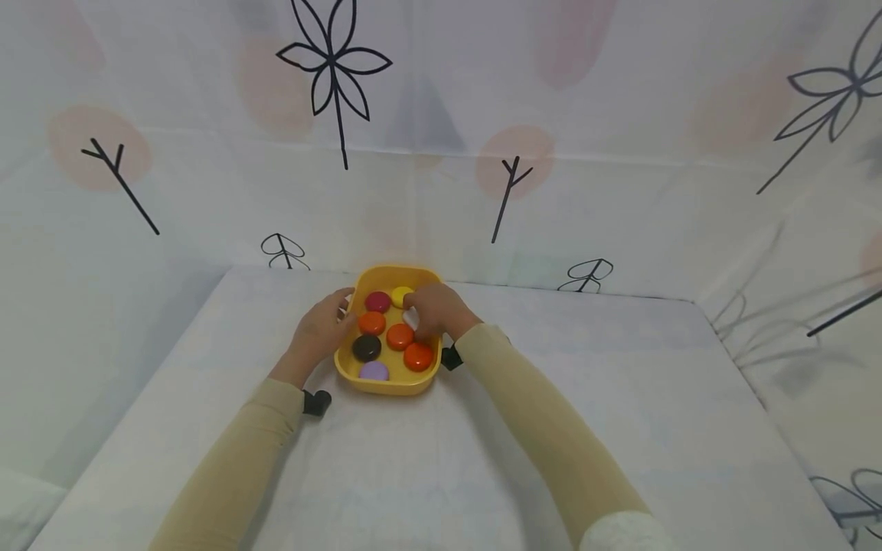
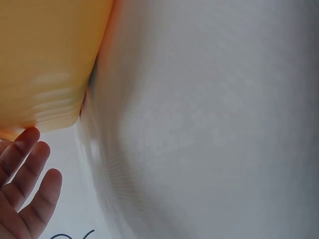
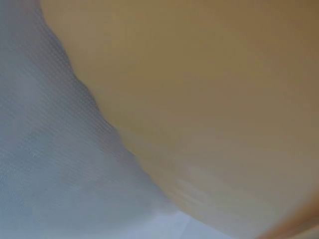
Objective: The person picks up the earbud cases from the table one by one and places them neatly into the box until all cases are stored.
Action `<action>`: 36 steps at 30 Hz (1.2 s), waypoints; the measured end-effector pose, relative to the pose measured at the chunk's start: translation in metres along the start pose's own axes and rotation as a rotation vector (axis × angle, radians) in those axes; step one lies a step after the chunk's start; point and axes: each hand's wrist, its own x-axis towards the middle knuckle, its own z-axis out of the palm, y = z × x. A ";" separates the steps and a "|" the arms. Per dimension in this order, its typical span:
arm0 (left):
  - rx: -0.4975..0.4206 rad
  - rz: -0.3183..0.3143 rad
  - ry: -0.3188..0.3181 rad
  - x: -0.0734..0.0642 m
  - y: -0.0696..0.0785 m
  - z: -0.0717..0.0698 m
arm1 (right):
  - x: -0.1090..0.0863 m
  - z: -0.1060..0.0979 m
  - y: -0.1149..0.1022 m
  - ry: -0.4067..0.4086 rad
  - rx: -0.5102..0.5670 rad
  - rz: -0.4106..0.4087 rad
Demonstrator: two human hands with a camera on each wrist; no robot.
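Note:
A yellow rounded tray (image 1: 389, 387) stands near the far edge of the table. Inside lie a crimson disc (image 1: 377, 301), a yellow disc (image 1: 401, 297), several orange and red-orange discs (image 1: 372, 323), a dark disc (image 1: 367, 348) and a lilac disc (image 1: 374, 371). My left hand (image 1: 321, 330) is at the tray's left side, thumb by the rim. In the left wrist view its fingers (image 2: 42, 199) are spread loosely, one fingertip touching the outer wall. Reaching in over the right rim, my right hand (image 1: 437, 308) pinches a white disc (image 1: 410, 317), partly hidden by the hand.
A white cloth covers the table (image 1: 441, 467). Behind it hangs a patterned cloth backdrop (image 1: 427, 207) with plant drawings. Dark wrist-camera pieces (image 1: 317, 403) stick out beneath both sleeves. The tray's wall fills most of the right wrist view, blurred.

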 end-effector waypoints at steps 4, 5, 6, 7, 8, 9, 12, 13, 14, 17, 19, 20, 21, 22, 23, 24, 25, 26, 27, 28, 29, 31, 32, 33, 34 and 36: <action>0.011 -0.003 -0.003 0.001 -0.001 0.001 | -0.002 -0.004 -0.002 -0.006 -0.011 -0.014; 0.011 -0.005 -0.003 0.002 -0.001 0.001 | -0.002 -0.004 -0.002 -0.010 -0.013 -0.016; 0.011 -0.009 -0.001 0.002 -0.001 0.001 | -0.002 -0.005 -0.002 -0.013 -0.017 -0.019; 0.010 -0.011 0.000 0.002 -0.001 0.001 | -0.002 -0.006 -0.002 -0.016 -0.024 -0.023; 0.009 -0.015 0.001 0.003 0.000 0.001 | -0.002 -0.007 -0.002 -0.017 -0.033 -0.027; 0.007 -0.015 0.002 0.003 0.000 0.002 | -0.002 -0.007 -0.002 -0.018 -0.036 -0.030; 0.009 -0.019 0.004 0.003 0.001 0.003 | -0.002 -0.007 -0.001 -0.015 -0.030 -0.037; 0.010 -0.014 0.005 0.003 0.001 0.003 | -0.002 -0.007 0.000 -0.015 -0.024 -0.037; 0.012 -0.014 0.006 0.002 0.001 0.003 | -0.003 -0.007 0.000 -0.014 -0.016 -0.037; 0.016 -0.018 0.003 0.001 0.003 0.002 | -0.004 -0.007 0.002 -0.011 0.000 -0.040; 0.015 -0.027 0.000 0.000 0.004 0.001 | -0.005 -0.007 0.002 -0.010 0.006 -0.044; 0.017 -0.031 -0.003 0.000 0.004 0.000 | -0.005 -0.008 0.003 -0.009 0.011 -0.046; 0.016 -0.034 -0.005 0.000 0.004 0.000 | -0.006 -0.008 0.003 -0.008 0.018 -0.048; 0.016 -0.036 -0.007 0.000 0.005 -0.001 | -0.007 -0.009 0.003 -0.007 0.028 -0.050; 0.016 -0.040 -0.007 0.000 0.005 -0.001 | -0.008 -0.010 0.003 -0.004 0.037 -0.052; 0.017 -0.040 -0.007 0.000 0.005 -0.001 | -0.009 -0.011 0.003 -0.002 0.043 -0.054; 0.018 -0.040 -0.007 -0.001 0.006 -0.001 | -0.010 -0.012 0.003 0.002 0.047 -0.057; 0.019 -0.036 -0.008 -0.001 0.006 -0.001 | -0.011 -0.013 0.002 0.005 0.051 -0.060; 0.015 -0.037 -0.008 -0.001 0.006 -0.001 | -0.012 -0.014 0.002 0.008 0.052 -0.065; 0.016 -0.038 -0.005 -0.001 0.006 -0.001 | -0.013 -0.015 0.002 0.011 0.050 -0.068; 0.016 -0.037 -0.002 -0.001 0.006 -0.001 | -0.014 -0.016 0.002 0.013 0.047 -0.071; 0.015 -0.033 -0.003 -0.001 0.006 -0.002 | -0.016 -0.018 0.001 0.016 0.051 -0.079; 0.014 -0.036 -0.003 -0.002 0.006 -0.001 | -0.017 -0.019 0.000 0.019 0.055 -0.083; 0.012 -0.038 -0.006 -0.002 0.006 -0.001 | -0.018 -0.019 0.000 0.020 0.058 -0.086; 0.011 -0.042 -0.006 -0.002 0.006 -0.001 | -0.019 -0.020 0.000 0.022 0.060 -0.089; 0.006 -0.049 -0.011 -0.002 0.007 -0.001 | -0.021 -0.022 0.001 0.026 0.066 -0.095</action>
